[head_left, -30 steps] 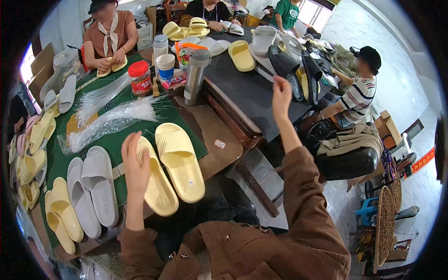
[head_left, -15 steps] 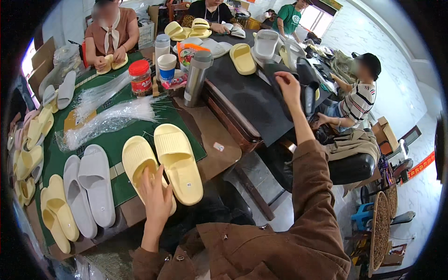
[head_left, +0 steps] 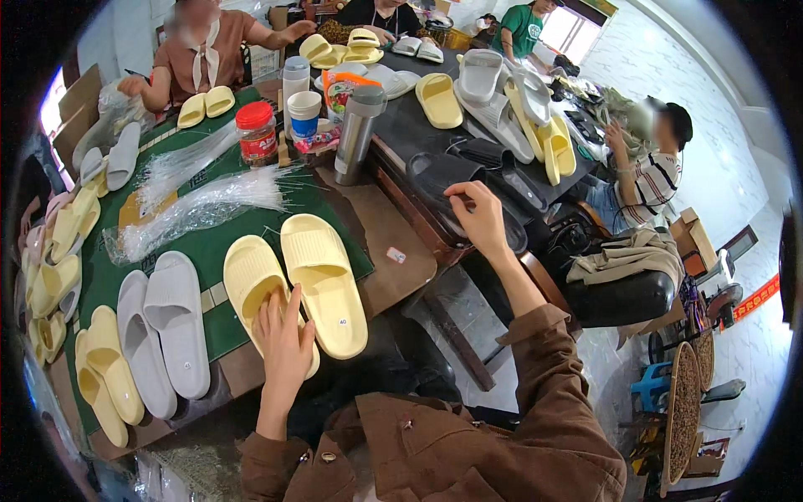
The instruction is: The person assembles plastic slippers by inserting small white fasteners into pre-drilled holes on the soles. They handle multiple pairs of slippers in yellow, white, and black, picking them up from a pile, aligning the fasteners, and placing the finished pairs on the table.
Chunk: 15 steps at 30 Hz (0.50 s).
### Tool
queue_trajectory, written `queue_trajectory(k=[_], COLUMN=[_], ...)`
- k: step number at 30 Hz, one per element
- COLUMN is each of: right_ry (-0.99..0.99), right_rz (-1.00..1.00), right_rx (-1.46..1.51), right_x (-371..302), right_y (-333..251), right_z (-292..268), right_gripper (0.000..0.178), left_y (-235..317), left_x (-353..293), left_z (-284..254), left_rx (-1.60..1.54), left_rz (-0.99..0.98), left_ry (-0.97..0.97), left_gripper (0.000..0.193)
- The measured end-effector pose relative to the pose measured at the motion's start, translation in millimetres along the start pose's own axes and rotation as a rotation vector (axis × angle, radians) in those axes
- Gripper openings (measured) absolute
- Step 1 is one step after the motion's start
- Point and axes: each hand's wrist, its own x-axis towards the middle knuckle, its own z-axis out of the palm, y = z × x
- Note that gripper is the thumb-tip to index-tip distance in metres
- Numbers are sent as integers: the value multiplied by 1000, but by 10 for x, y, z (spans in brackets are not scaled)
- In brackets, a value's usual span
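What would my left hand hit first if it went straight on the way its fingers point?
Your left hand would probably meet the ridged strap of the yellow slipper under it; whether it already touches that strap is unclear.

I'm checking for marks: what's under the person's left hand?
Under the left hand is the left slipper of a yellow pair. Its ribbed strap and right heel edge show; much of its footbed is covered.
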Motion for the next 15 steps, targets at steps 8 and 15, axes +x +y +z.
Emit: queue_trajectory(k=[8, 15], right_ry=[-144, 151], right_rz=[0, 166], right_rx=[56, -264], right_x=[178, 261], right_y=[520, 1328], right_z=[-369, -590], right_gripper=[24, 46], left_y=[4, -7], left_x=[2, -34], left_z=[42, 52], left_rx=[5, 90], left_rz=[52, 71], left_ry=[55, 118], left_gripper=[60, 60])
